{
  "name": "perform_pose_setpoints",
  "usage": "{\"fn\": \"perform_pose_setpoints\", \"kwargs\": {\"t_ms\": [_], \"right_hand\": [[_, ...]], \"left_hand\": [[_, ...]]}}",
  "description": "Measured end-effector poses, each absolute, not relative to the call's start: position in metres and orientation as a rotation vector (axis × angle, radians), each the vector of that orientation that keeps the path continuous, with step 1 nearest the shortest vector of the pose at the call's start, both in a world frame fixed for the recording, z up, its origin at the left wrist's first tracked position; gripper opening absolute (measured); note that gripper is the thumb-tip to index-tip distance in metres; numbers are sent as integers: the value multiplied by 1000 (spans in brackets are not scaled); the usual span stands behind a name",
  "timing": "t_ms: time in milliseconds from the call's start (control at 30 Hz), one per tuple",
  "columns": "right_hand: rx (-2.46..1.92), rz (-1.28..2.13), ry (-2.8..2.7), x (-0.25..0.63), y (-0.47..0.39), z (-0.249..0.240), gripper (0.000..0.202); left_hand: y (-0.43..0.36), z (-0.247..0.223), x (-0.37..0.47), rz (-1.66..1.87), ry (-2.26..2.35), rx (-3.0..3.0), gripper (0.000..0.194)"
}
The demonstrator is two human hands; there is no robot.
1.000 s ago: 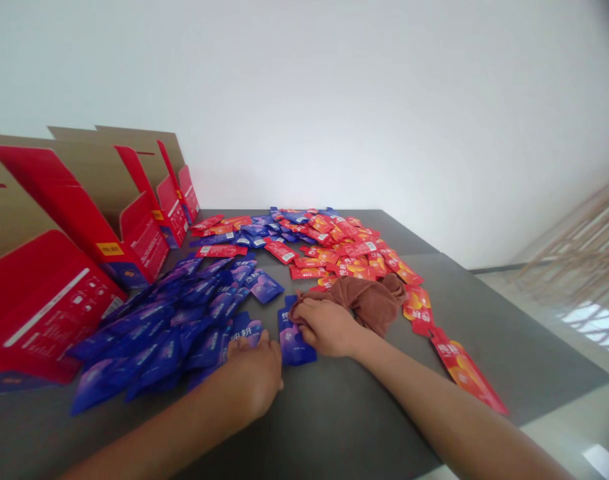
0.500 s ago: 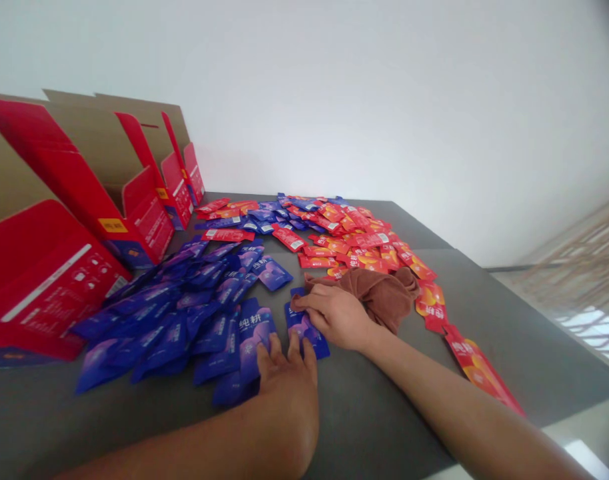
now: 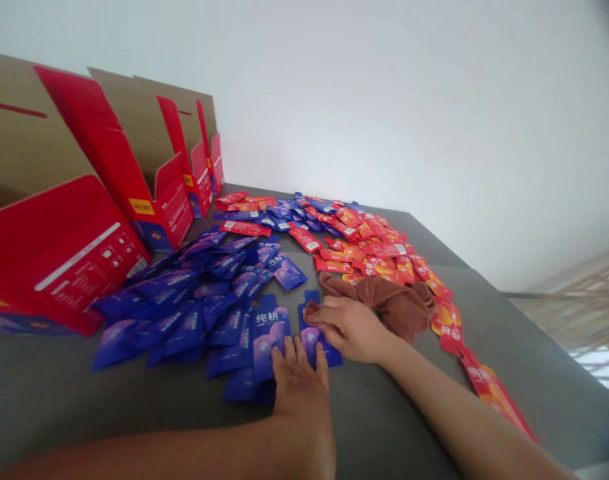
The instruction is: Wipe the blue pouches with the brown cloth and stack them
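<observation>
My left hand (image 3: 300,377) lies palm down with its fingers spread, the fingertips on the lower parts of two blue pouches. One blue pouch (image 3: 269,330) lies flat at the edge of a blue pile (image 3: 184,303); the other pouch (image 3: 309,337) is just to its right, partly covered by my hands. My right hand (image 3: 354,328) grips a corner of a brown cloth (image 3: 402,303) over that right pouch. The rest of the cloth lies bunched behind and right of the hand, against red pouches (image 3: 384,267).
Open red boxes (image 3: 84,253) with raised flaps stand in a row along the left. More red and blue pouches are heaped at the back of the grey table (image 3: 384,413). A red pouch (image 3: 494,393) lies near the right edge. A white wall rises behind.
The whole view has shifted, so the table's contents appear further right. My right hand, with the cloth corner, has moved slightly down over the right blue pouch. My left hand stays on the pouches.
</observation>
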State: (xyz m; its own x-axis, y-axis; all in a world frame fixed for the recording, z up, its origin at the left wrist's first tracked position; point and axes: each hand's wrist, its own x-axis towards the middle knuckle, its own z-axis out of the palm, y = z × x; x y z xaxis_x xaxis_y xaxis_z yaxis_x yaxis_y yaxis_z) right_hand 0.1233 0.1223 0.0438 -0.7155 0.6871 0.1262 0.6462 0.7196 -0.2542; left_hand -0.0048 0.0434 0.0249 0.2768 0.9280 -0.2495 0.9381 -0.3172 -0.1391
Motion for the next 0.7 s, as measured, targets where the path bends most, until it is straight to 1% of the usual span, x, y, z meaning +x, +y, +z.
{"fn": "perform_pose_setpoints", "kwargs": {"t_ms": [100, 267, 400, 567, 700], "right_hand": [[-959, 381, -2753, 120, 109, 46, 26], [-1129, 284, -2676, 126, 133, 37, 26], [-1220, 263, -2627, 132, 151, 34, 26], [-1029, 390, -2694, 127, 128, 45, 30], [-923, 527, -2725, 123, 113, 48, 29]], "left_hand": [[44, 27, -4, -471, 1789, 2482, 53], [41, 29, -5, -484, 1807, 2496, 54], [40, 29, -4, -407, 1825, 2493, 55], [40, 28, -3, -253, 1845, 2431, 56], [39, 28, -3, -329, 1814, 2444, 53]]}}
